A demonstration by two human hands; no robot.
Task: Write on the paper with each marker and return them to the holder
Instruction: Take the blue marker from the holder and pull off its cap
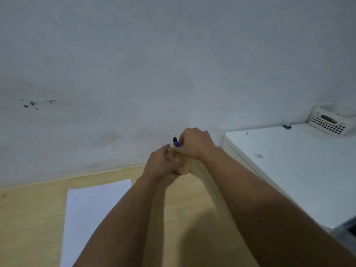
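A light wooden holder (184, 169) stands on the wooden desk (32, 212) close to the wall, mostly covered by both hands. My left hand (160, 164) wraps around the holder's left side. My right hand (194, 144) is closed over its top, fingers pinched on a blue marker (176, 143) whose dark cap pokes up between the hands. Other markers in the holder are hidden. A white sheet of paper (90, 214) lies flat on the desk to the left of my arms; no writing shows on it.
A white wall (154, 64) rises right behind the holder. To the right stands a white cabinet or appliance top (300, 170), higher than the desk, with a white perforated basket (329, 122) at its far corner and a small dark item (287, 127) beside it.
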